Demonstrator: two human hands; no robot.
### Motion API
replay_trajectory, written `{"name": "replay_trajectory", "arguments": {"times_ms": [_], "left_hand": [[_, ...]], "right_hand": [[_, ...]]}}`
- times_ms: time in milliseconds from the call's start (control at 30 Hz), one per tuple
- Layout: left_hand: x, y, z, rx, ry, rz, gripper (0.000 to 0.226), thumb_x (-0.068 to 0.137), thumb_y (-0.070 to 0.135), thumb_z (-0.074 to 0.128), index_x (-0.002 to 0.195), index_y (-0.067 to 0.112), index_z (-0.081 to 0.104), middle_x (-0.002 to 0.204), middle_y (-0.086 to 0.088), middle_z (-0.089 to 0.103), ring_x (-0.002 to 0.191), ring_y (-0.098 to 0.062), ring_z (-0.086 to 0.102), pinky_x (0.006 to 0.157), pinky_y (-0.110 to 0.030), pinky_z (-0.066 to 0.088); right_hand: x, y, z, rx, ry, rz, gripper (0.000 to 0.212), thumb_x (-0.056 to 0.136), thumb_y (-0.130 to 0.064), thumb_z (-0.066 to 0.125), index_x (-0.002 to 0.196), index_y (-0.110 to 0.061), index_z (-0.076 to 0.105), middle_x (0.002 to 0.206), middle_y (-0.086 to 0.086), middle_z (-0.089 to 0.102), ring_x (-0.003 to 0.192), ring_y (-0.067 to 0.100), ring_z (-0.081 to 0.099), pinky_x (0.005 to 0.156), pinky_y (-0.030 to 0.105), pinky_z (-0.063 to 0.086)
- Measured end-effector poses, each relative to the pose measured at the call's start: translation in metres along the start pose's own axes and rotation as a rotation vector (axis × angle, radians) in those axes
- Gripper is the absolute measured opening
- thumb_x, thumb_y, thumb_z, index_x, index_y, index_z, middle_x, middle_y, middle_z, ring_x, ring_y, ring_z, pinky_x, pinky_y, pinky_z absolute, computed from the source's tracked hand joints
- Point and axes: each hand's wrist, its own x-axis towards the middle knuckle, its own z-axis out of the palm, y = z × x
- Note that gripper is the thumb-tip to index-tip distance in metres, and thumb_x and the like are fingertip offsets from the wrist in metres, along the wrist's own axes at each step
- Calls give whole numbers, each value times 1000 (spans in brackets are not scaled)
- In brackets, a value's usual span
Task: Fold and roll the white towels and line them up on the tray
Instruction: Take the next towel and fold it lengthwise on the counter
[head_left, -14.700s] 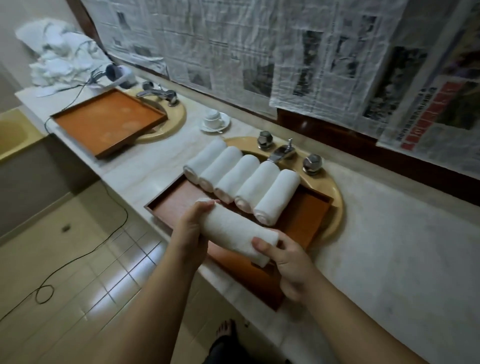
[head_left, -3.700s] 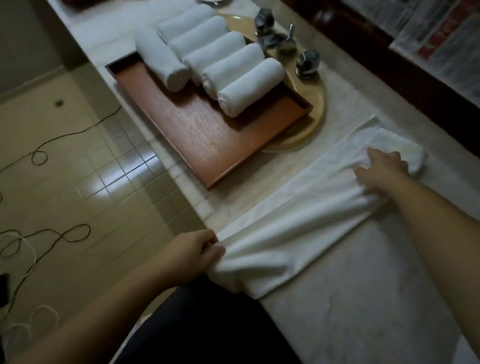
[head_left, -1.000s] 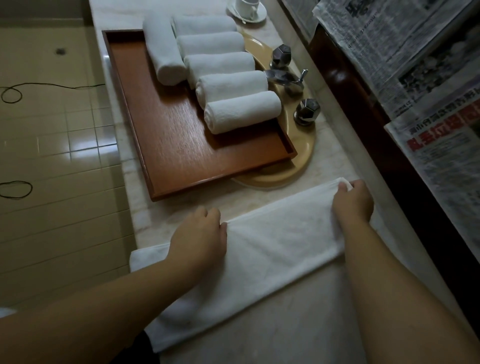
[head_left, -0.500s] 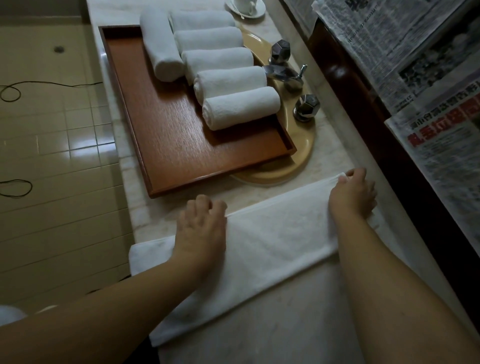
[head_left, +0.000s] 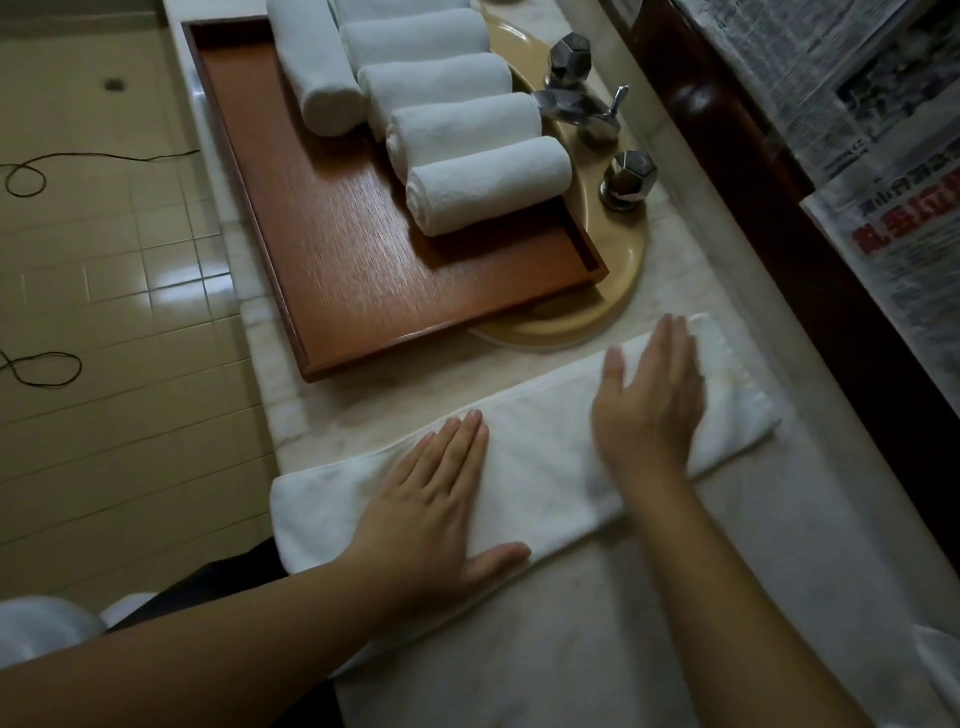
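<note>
Head view: top rolls (head_left: 405, 8) cut off by frame, right hand (head_left: 649, 400) motion-blurred. Both hands flat, fingers straight, left hand (head_left: 436, 509) pressing folded towel (head_left: 545, 467) on counter (head_left: 597, 649), its left end overhanging the edge. Tray (head_left: 363, 270) near half bare.

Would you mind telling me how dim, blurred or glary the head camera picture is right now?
Head view: dim overall; the right hand is motion-blurred over the folded towel, while the left hand is sharper. Head view: window-like glare patches on the floor tiles; the newspaper at the right edge is smeared and bent by the wide lens.
</note>
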Motion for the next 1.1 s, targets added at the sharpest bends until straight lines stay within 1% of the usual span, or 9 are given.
{"name": "replay_trajectory", "arguments": {"times_ms": [67,133,200,300,467,733,867,967,1100], "left_hand": [[1,-1,1,14,-6,-7,122,85,97,23,164,11,-14,172,-5,-21,158,-17,-22,129,-39,-4],[1,-1,4,34,18,-3,124,84,97,26,165,7,-3,174,-9,-10,161,-20,-12,129,-42,3],[1,-1,7,59,22,10,126,83,98,26,165,5,0,174,-11,-7,161,-22,-9,129,-44,4],[2,0,6,89,9,15,130,81,99,28,164,4,1,174,-12,-6,161,-23,-8,129,-43,2],[3,1,5,106,13,8,134,77,102,27,164,6,-4,173,-11,-13,160,-25,-15,129,-46,-2],[9,4,4,95,26,33,134,78,101,30,165,3,5,174,-14,-3,161,-29,-7,128,-48,4],[9,6,1,75,14,14,134,77,102,29,165,6,0,174,-11,-8,161,-27,-11,128,-46,1],[9,7,0,59,23,7,133,77,102,26,164,7,-3,173,-10,-12,160,-26,-14,128,-46,0],[10,8,0,43,17,-3,133,76,103,24,164,8,-8,172,-9,-18,159,-24,-20,128,-45,-3]], "right_hand": [[-47,-18,11,-66,-160,-43,80,104,-63,23,165,-19,-6,174,3,-7,160,27,-6,124,58,3],[-77,-24,28,-216,-320,17,87,99,-72,13,161,-22,-20,171,6,-21,157,39,-16,121,69,0],[-81,-21,40,-307,-382,39,89,95,-77,6,159,-25,-26,168,10,-29,153,47,-22,115,77,-4],[-53,-8,41,-291,-370,62,88,92,-81,2,160,-31,-23,169,7,-28,151,52,-23,109,83,-8],[13,17,27,-279,-325,158,86,90,-84,2,161,-38,-16,171,5,-20,151,55,-17,108,82,-8],[89,42,24,-252,-274,277,88,94,-77,3,164,-24,-12,172,9,-17,156,45,-13,118,74,-4],[81,34,15,-142,-205,318,86,100,-70,10,164,-18,-13,172,6,-17,157,36,-16,120,71,-4],[32,4,10,-103,-144,343,86,101,-70,16,163,-21,-16,171,10,-21,154,45,-20,117,77,-4],[-28,-7,28,-191,-264,343,88,92,-81,6,161,-32,-20,165,23,-27,148,57,-24,114,78,-8]]}}
